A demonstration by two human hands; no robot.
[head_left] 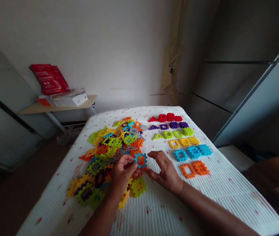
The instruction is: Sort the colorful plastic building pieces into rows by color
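Note:
My left hand (124, 172) pinches a blue square frame piece (136, 158) by its left edge, above the near right side of a mixed pile of toothed plastic pieces (113, 142). Just right of the frame is my right hand (162, 170), thumb and fingers apart with nothing between them. Sorted by colour, rows lie on the right half of the table: red (162, 118), purple (174, 125), green (178, 134), yellow (184, 142), blue (193, 152) and orange (200, 167).
A white ribbed cover with red specks lies over the table (164, 209). At the back left, a small side table (32, 108) bears a red bag (49, 80) and a white box (73, 99). Grey cabinets stand at the right.

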